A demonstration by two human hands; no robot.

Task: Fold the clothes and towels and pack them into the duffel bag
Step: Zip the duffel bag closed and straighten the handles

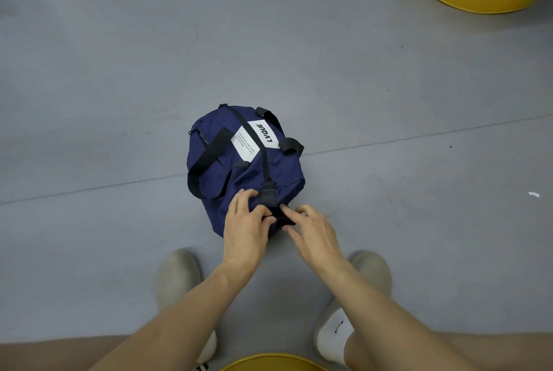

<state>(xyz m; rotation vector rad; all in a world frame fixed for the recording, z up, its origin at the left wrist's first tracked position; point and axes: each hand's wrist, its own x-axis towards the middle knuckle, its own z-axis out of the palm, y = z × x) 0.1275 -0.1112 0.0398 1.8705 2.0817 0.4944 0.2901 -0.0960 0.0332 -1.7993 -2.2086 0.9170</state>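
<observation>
Seated person's view of the duffel bag at its near end. The navy duffel bag [281, 170] lay on the grey floor [89, 101] directly ahead of both hands. Its long axis ran away from the person, leaning slightly to the left, so one narrow end pointed at the hands and the other lay beyond them. The white label [254, 140] and a black carry handle [206, 158] sat on the upper side, farther out than the fingers.

The left hand [245, 221] rested on the near end with its fingers spread almost straight over the fabric and its thumb against a black webbing piece [281, 218]. The right hand [314, 230] was lightly curled, with forefinger and thumb apparently pinching that same piece. The two hands were about equally near, though the left covered more of the bag.

No clothes or towels were visible. Whether the zip was closed could not be told.
</observation>
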